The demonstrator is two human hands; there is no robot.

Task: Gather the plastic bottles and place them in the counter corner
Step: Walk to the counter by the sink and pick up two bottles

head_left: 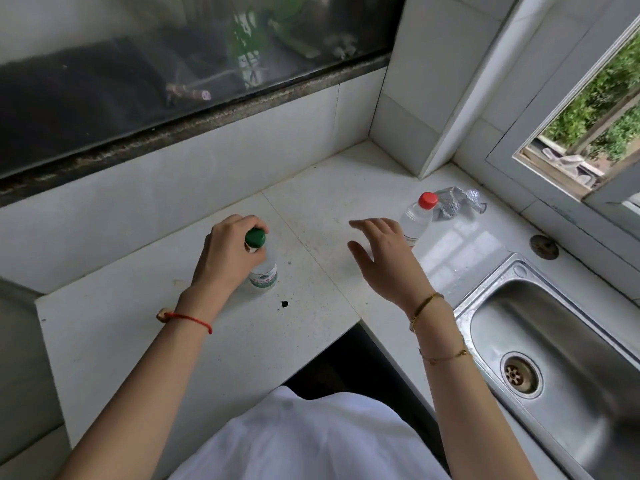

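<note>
While the left hand (230,252) grips the neck of a clear plastic bottle with a green cap (262,263), upright on the smooth white counter (114,327), the right hand (382,259) hovers with fingers spread beside a red-capped bottle (417,218) near a crumpled grey cloth (457,202).

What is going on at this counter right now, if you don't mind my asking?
A person is gathering plastic bottles. Their left hand grips the green-capped bottle around its neck, upright on the white counter. Their right hand is open, reaching toward the red-capped bottle, which stands beside a crumpled cloth near the sink.
</note>
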